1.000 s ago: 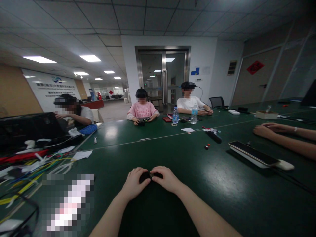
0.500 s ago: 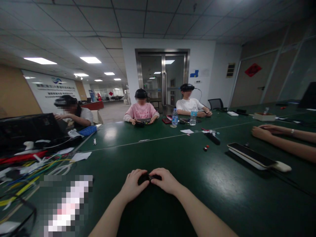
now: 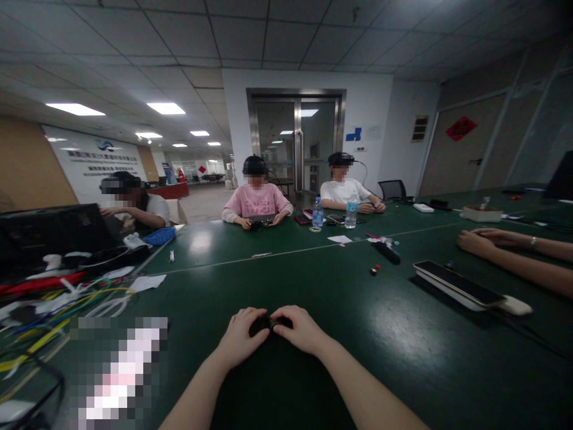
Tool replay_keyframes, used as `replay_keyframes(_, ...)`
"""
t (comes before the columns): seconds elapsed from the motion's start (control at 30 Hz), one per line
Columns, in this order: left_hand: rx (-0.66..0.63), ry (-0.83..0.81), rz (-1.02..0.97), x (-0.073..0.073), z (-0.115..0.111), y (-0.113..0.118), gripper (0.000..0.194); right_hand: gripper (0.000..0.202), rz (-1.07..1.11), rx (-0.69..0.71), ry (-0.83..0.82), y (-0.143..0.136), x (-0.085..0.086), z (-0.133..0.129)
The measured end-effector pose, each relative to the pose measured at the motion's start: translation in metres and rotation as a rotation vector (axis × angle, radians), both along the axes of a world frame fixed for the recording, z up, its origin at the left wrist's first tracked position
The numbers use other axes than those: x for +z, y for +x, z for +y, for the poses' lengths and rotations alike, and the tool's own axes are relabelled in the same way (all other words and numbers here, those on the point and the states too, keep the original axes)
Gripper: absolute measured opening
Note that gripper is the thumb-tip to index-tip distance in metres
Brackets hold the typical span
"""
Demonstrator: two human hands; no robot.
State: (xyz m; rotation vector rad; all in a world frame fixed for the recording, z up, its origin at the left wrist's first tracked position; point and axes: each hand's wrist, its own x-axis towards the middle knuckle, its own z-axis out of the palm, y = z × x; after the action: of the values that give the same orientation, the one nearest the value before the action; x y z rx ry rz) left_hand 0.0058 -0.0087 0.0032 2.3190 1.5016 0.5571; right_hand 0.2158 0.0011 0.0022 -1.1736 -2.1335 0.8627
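A person's left hand (image 3: 239, 339) and right hand (image 3: 302, 329) pinch a small, partly hidden black object (image 3: 259, 325) between them at the near middle of a green desk (image 3: 331, 280); 2 bottles (image 3: 317, 214) stand far, right of a co-worker (image 3: 257, 203) in pink.

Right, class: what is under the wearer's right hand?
Part of a dark object shows there, between right hand and left hand. The hands hide the rest; whether it touches the table cannot be told.
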Motion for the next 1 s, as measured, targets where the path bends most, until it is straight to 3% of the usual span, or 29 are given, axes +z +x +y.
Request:
replay_keyframes(0.43, -0.013, -0.008, 0.0, 0.0001, 0.0005, -0.0007, 0.04, 0.029, -0.019, 0.005, 0.006, -0.0003, -0.0066, 0.0046)
replay_keyframes(1.0, -0.011, -0.009, 0.016, 0.0034, -0.001, 0.0013, 0.037, 0.03, -0.005, 0.008, -0.013, 0.0002, -0.0007, 0.0005)
